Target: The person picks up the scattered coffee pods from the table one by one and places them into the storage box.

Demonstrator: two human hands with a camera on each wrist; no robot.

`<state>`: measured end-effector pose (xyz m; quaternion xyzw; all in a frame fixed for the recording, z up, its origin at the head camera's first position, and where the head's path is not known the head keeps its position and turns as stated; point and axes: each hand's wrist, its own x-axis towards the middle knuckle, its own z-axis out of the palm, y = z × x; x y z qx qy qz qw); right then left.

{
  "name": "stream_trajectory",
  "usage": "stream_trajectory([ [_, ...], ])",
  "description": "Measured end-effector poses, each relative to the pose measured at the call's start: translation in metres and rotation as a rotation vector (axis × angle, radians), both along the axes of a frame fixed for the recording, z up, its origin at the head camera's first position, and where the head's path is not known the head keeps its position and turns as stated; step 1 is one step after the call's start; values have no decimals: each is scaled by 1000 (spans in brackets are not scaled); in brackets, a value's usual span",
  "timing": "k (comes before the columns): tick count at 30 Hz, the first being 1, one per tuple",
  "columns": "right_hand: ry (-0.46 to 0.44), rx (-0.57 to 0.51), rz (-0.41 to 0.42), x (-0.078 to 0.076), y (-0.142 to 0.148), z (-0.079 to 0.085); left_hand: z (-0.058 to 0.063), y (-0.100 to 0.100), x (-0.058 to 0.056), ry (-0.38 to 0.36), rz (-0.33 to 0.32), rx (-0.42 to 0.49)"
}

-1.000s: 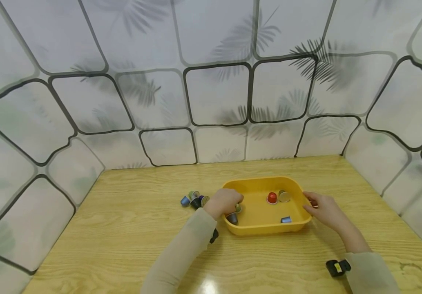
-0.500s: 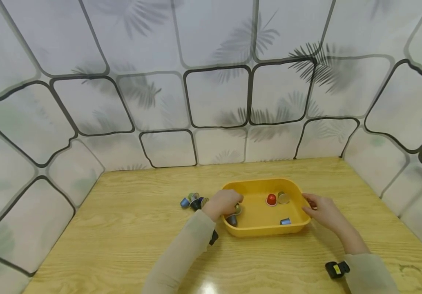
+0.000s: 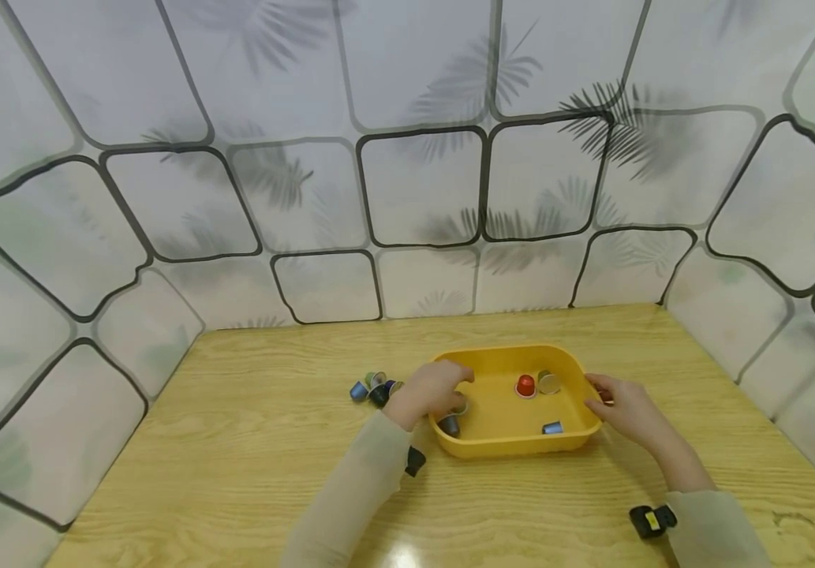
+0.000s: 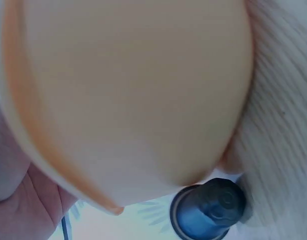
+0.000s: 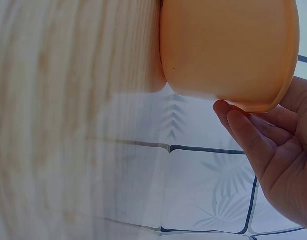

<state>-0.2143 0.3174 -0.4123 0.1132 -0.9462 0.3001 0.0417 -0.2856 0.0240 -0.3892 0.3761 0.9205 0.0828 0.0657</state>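
A yellow plastic tray [image 3: 502, 448] sits on the table. Over its left end is my left hand [image 3: 424, 390], thumb and forefinger parted, with a coffee capsule [image 3: 461, 409] lying just under the thumb. A dark grey capsule [image 3: 450, 427] leans nearby in the same corner. Elsewhere in the tray are a red capsule [image 3: 525, 385], one with a pale lid [image 3: 549, 383] beside it, and a blue capsule [image 3: 552, 427]. My right hand [image 3: 627, 406] holds the tray's right rim, thumb and fingers around the edge, as the right wrist view [image 5: 281, 145] confirms.
Left of the tray lies a small heap of capsules, among them a blue one [image 3: 358, 391] and a black one [image 3: 379, 396]; my left hand partly covers the heap. The wooden table [image 3: 251, 473] meets patterned walls [image 3: 421, 276] behind and at both sides.
My left thumb and forefinger have parted, letting go of the capsule at the tray's left end. The right hand keeps its place on the rim.
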Motion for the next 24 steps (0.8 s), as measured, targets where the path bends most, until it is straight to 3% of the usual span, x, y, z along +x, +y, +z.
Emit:
stream_trajectory([
  [14, -14, 1, -4, 1, 0, 2, 10, -26, 10, 78, -17, 232],
  [24, -4, 17, 0, 1, 0, 2, 6, -56, 13, 74, 47, 313],
])
